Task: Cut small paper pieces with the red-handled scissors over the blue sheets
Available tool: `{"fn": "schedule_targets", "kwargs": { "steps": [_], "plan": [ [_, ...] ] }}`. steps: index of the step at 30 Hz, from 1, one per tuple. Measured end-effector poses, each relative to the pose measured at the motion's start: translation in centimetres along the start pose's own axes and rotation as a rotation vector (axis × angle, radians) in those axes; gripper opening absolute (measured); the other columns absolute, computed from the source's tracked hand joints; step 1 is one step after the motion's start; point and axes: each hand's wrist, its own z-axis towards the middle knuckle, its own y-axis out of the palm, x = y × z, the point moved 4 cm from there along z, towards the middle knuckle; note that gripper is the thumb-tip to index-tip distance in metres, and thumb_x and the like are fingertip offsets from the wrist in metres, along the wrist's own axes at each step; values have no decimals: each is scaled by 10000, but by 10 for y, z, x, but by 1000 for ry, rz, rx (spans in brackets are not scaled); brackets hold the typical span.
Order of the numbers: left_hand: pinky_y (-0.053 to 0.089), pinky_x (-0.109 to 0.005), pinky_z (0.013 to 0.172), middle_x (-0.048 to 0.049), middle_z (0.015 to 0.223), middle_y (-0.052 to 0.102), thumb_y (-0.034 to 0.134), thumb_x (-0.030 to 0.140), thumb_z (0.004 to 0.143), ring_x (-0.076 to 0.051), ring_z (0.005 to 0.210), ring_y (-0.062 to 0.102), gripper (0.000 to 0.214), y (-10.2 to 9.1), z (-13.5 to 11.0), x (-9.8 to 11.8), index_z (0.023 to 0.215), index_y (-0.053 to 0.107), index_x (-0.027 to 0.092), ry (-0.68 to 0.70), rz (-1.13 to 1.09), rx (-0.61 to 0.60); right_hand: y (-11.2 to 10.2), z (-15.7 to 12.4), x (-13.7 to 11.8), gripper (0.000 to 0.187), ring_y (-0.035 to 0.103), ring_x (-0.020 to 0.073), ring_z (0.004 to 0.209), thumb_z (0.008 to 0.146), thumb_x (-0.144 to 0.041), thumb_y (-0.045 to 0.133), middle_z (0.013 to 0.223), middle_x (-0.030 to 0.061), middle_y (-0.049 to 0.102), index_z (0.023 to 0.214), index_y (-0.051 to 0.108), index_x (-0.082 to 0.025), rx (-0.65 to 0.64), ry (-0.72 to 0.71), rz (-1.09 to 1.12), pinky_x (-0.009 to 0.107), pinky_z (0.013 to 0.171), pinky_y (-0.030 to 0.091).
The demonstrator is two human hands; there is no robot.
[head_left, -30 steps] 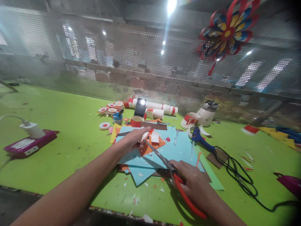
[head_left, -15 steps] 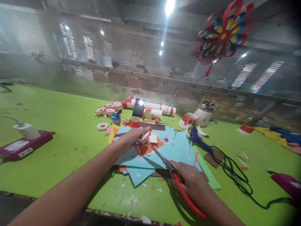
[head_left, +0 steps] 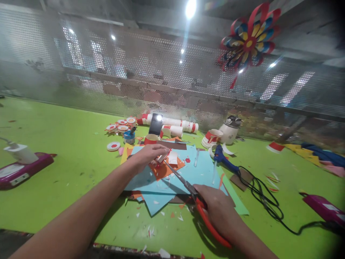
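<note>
My left hand (head_left: 145, 157) is closed over a small white-and-red paper piece (head_left: 162, 157), partly hidden by the fingers. My right hand (head_left: 217, 203) grips red-handled scissors (head_left: 185, 184), whose tips point at that piece; I cannot make out whether the blades touch it. Below both hands lies a light blue paper sheet (head_left: 151, 185). On it rest an orange paper square (head_left: 161, 173), a white paper scrap (head_left: 173, 157) and a small red paper flower (head_left: 188, 160).
A blue glue gun (head_left: 223, 159) with a black cord lies right. Behind stand a phone (head_left: 155, 125), white-and-red paper tubes (head_left: 172, 131), a blue jar (head_left: 129, 136) and a white jug (head_left: 230, 130). Purple power strips (head_left: 40, 164) flank both sides. Paper bits litter the green table (head_left: 81, 201).
The whole view has shifted slightly, so things sit a little further left. My left fingers look straighter, and the paper piece has turned in them. The scissors stay in my right hand.
</note>
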Motion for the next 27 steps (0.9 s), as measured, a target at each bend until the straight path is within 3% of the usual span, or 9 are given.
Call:
{"fn": "schedule_targets", "kwargs": {
  "steps": [5, 27],
  "plan": [
    [290, -237, 470, 33, 577, 505, 701, 472, 660, -91, 498, 445, 392, 0, 0, 0, 847, 628, 136, -6, -55, -8, -1, 0, 0, 234, 616, 251, 808, 833, -153, 505, 883, 72, 678, 1023, 637, -191, 19, 15, -2, 308, 655, 410],
    [339, -228, 489, 12, 648, 550, 729, 446, 642, -89, 530, 480, 397, 0, 0, -3, 867, 636, 133, -14, -120, -26, -2, 2, -1, 234, 612, 237, 815, 816, -136, 496, 887, 78, 669, 991, 646, -178, -15, 21, 47, 327, 710, 441]
  ]
}}
